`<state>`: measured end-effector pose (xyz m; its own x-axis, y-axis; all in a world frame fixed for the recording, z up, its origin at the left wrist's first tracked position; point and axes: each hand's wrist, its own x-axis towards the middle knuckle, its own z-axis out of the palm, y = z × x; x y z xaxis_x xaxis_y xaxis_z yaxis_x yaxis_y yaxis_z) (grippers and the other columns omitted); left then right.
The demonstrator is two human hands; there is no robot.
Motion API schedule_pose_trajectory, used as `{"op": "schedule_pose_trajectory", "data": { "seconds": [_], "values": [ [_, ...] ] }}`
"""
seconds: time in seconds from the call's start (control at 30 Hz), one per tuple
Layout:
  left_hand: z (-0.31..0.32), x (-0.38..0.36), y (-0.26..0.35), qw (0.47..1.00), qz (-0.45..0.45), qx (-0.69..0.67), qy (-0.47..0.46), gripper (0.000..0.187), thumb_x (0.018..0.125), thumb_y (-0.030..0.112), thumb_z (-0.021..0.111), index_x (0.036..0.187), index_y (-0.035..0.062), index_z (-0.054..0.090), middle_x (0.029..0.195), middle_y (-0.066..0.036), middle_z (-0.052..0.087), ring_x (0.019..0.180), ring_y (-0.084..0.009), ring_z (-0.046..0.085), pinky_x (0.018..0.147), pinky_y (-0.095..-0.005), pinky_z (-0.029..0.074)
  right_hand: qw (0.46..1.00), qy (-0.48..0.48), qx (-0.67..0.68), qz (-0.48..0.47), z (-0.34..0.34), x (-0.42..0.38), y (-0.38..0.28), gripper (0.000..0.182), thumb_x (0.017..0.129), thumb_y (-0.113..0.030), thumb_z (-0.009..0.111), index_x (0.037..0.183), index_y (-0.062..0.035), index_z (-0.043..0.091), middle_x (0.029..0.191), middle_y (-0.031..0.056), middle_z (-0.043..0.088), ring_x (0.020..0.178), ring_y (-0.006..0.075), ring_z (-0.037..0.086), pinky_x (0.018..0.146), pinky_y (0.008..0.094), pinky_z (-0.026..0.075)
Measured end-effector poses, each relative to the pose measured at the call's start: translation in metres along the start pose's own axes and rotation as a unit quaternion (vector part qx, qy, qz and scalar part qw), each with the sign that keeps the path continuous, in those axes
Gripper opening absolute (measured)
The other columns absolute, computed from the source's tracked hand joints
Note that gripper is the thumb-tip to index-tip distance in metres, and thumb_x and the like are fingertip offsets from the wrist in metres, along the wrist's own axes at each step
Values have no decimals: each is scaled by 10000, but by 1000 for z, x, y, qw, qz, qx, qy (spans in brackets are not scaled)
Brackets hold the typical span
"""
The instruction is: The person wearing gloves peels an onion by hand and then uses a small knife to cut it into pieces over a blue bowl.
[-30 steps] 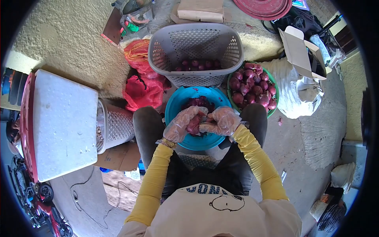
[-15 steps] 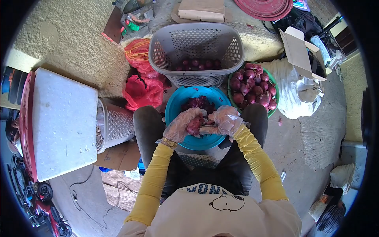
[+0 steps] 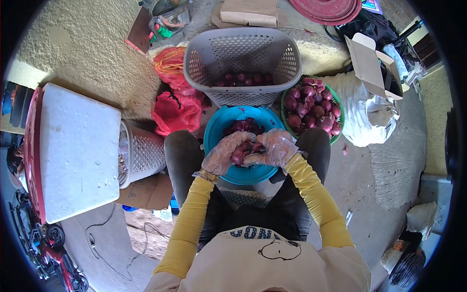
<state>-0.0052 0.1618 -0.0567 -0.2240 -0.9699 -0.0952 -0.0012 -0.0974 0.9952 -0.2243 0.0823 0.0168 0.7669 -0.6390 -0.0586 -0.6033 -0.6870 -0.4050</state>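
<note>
Over the blue basin [image 3: 213, 125], my left hand [image 3: 224, 154], in a clear plastic glove, is wrapped round a red onion [image 3: 239, 155]. My right hand [image 3: 277, 148], gloved the same way, meets it from the right with its fingers closed against the onion; what they pinch is too small to tell. Dark red onion skins [image 3: 247, 125] lie in the basin beyond my hands. A green bowl heaped with red onions [image 3: 311, 108] stands to the right. Behind the basin is a grey perforated basket [image 3: 243, 90] with several onions at its bottom.
Red mesh bags [image 3: 179, 113] lie left of the grey basket. A white foam lid [image 3: 80, 153] and a light perforated basket [image 3: 146, 152] stand at the left. At the right are a white sack [image 3: 357, 114] and an open cardboard box [image 3: 367, 63].
My right hand has shifted slightly left, closer to my left hand, and its fingers now lie against the onion. The baskets and bowl have stayed put.
</note>
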Motion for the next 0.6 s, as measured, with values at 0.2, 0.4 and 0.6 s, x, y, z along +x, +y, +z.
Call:
{"op": "schedule_pose_trajectory", "data": {
  "seconds": [0.2,0.4,0.6],
  "values": [
    [1,-4,17,995,52,86,4,701,756,50,791,1402,100,523,1337,-115,613,1274,-351,568,1114,-432,448,997,4,71,-4,7,3,0,641,744,-737,742,861,-107,768,678,142,667,716,360,680,658,453,514],
    [1,-3,32,977,127,171,9,591,783,45,772,1340,84,580,1230,-92,640,1160,-278,632,1002,-398,536,990,-55,129,14,5,4,-2,591,797,-702,728,832,-114,782,647,140,657,665,348,669,646,454,506],
    [6,5,26,891,-146,-409,135,329,1042,321,580,1207,38,619,1111,-93,677,1064,-233,676,860,-402,619,989,-80,123,-21,10,0,0,653,806,-758,666,875,-122,797,717,140,703,724,364,693,693,459,533]
  ]
}}
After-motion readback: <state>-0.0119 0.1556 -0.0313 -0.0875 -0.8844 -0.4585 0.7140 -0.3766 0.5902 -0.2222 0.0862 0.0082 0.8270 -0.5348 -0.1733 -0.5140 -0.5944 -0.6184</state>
